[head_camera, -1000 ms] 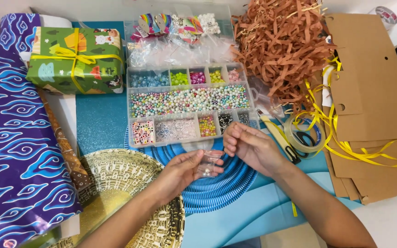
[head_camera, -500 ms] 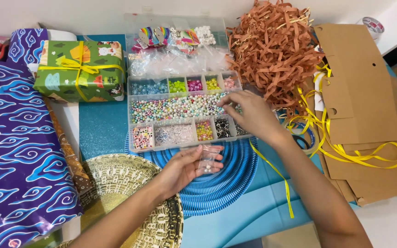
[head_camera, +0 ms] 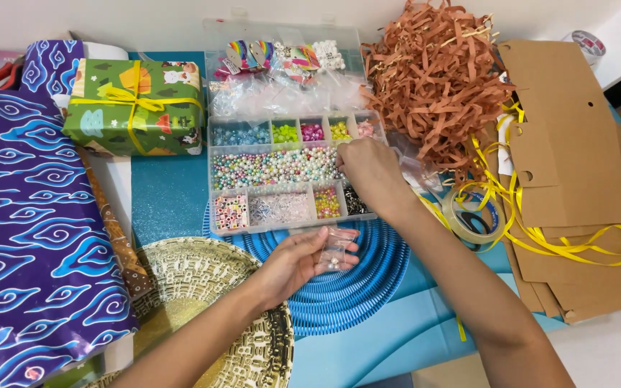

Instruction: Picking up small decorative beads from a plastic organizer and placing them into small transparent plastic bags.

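Across the blue counter (head_camera: 174,194), I'm pinching pearls in the bead box (head_camera: 292,167) with my right hand (head_camera: 368,169); my left hand (head_camera: 297,260) is gripping the clear bag (head_camera: 333,249), best kept open-mouthed and close.

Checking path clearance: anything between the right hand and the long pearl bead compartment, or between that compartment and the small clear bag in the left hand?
Nothing visible. The right hand already rests on the pearl compartment. Toward the clear bag in the left hand lies only the organizer's low front row.
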